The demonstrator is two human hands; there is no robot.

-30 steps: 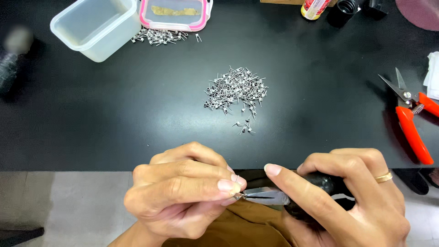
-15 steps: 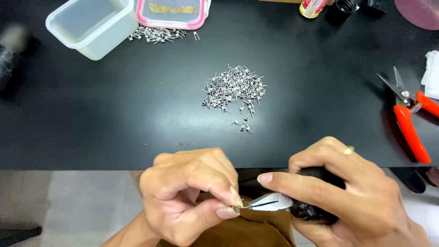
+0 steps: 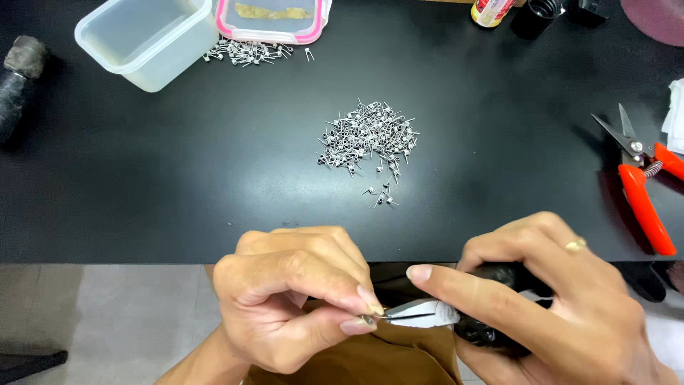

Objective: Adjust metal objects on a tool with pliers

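Below bench edge: left hand pinches tiny wire part; right hand grips pliers; part likely light, springy, slippery; hold by legs.

Black table; coil pile at centre; clear tub and pink-rimmed lid far left, more coils beside; red snips right.

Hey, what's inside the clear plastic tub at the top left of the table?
The clear plastic tub looks empty; only its bare bottom shows. Small metal pieces lie outside, beside it. Its far edge is cut off by the frame.
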